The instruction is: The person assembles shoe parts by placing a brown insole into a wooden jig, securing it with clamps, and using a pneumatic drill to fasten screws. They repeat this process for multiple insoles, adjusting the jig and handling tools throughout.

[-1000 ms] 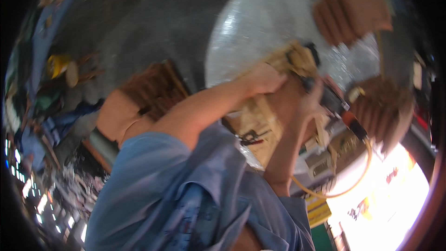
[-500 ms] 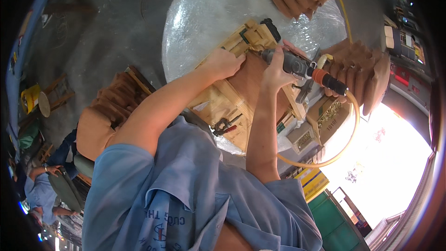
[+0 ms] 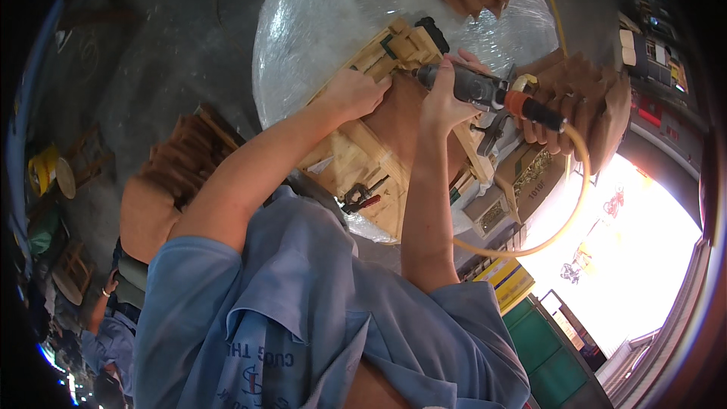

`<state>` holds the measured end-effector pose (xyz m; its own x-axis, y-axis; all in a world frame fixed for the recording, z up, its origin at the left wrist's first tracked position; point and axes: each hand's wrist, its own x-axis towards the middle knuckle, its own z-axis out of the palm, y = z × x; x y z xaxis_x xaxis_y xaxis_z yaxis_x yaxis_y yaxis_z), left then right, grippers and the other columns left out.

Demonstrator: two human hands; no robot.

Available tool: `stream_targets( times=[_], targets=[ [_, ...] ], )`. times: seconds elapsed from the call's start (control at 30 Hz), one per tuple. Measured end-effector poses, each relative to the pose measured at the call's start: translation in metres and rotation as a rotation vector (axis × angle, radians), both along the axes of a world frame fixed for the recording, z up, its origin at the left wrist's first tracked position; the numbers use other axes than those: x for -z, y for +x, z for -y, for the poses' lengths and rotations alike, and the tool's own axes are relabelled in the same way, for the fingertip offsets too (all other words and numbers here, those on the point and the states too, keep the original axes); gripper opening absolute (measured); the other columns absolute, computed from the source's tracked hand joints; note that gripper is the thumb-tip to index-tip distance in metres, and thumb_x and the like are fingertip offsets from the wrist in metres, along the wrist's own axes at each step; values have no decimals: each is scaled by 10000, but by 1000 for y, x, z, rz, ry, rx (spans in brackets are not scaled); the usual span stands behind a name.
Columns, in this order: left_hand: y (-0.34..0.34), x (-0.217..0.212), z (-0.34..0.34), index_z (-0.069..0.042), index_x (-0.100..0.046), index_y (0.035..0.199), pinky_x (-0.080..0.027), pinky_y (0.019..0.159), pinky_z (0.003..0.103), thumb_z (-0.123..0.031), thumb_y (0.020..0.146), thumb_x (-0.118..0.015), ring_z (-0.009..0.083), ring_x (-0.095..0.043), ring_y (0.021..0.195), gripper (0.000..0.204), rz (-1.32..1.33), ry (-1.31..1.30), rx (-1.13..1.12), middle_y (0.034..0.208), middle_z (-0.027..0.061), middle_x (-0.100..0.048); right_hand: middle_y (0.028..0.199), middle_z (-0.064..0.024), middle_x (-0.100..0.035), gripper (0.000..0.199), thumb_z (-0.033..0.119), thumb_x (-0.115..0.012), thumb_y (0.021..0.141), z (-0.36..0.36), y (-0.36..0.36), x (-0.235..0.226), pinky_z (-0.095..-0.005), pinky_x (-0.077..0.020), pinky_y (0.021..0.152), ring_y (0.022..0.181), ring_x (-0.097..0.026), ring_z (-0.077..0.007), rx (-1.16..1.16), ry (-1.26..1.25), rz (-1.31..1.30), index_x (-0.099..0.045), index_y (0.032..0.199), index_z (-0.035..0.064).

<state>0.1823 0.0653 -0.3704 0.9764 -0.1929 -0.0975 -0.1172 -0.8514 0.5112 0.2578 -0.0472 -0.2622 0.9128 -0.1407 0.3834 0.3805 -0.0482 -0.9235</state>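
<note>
Mainly the view shifts since the earlier frame; driver [image 3: 471,88] sits at jig [image 3: 362,150]'s far end, gripped by right hand [image 3: 443,104]. Left hand [image 3: 358,95] curls at panel [image 3: 401,120]'s left edge, contents unclear. Driver looks heavy, stiff; hold body, mind hose [image 3: 584,182].

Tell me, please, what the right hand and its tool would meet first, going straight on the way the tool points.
With the right hand going that way, its tool would probably meet the wooden frame first, close ahead of the tip. Depth is unclear, so they may be touching.
</note>
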Motion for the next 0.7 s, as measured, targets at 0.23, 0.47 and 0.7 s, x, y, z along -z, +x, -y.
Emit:
stream_targets(
  times=[0.23,0.47,0.7],
  targets=[
    [-2,-3,1,-191,-700,1303,-555,589,482,-284,1052,-559,319,-730,647,302,15,-41,15,736,100,-740,1252,-170,-691,428,-97,-731,888,3,1,4,-350,-586,963,1015,-749,-212,-45,-76,-46,-587,1285,-26],
    [-25,-28,-20,-170,-619,1466,-572,701,449,-316,1082,-576,275,-732,818,413,-109,-575,-400,883,140,-735,1278,-204,-686,458,-94,-734,882,19,-24,-50,-366,-603,921,1004,-729,-217,87,-48,-78,-532,1287,-24],
    [-79,-55,-35,-23,-470,1597,-545,1047,447,-523,1168,-377,312,-660,1268,665,-650,-1922,-762,1408,207,-660,1246,-173,-652,453,-32,-672,918,58,-130,-110,-508,-641,922,1033,-700,-309,179,410,-69,-520,1326,92]
  ],
)
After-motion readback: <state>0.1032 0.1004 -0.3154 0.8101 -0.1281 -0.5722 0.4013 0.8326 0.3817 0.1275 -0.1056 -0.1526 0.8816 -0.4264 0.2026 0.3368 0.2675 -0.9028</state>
